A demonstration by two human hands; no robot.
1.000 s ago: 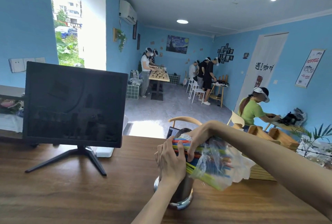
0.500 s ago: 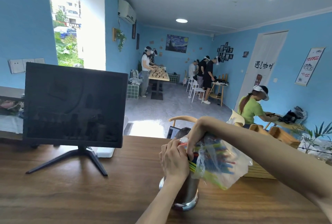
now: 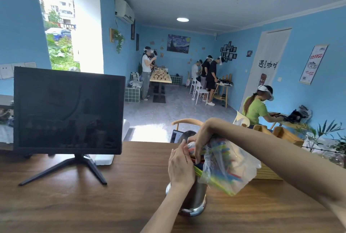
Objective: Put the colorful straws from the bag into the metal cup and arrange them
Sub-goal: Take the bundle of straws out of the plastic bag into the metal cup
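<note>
Since a second ago the bag (image 3: 227, 165) has been swinging from lying almost level to hanging more steeply, its closed end dropping down to the right of the cup (image 3: 194, 197), and both hands have been drawing closer together over the cup's mouth. The right hand (image 3: 201, 140) is reaching in from the right with its wrist arched high, and its fingers are curling down around the gathered neck of the bag, gripping the plastic and the straws (image 3: 222, 159) inside it. The left hand (image 3: 180, 165) is coming up from below, just left of the right hand, with its fingers held close together and lying against the straw ends at the bag's opening; whether it is pinching them or only steadying them cannot be told, since its back is facing the camera. The cup is standing upright on the wooden table (image 3: 74, 201) directly beneath the left hand, its upper part hidden behind that hand. Most of the straws are sitting inside the clear bag, below and to the right of the right hand. Well to the left of both hands, a dark monitor (image 3: 69, 110) is standing on the table.
</note>
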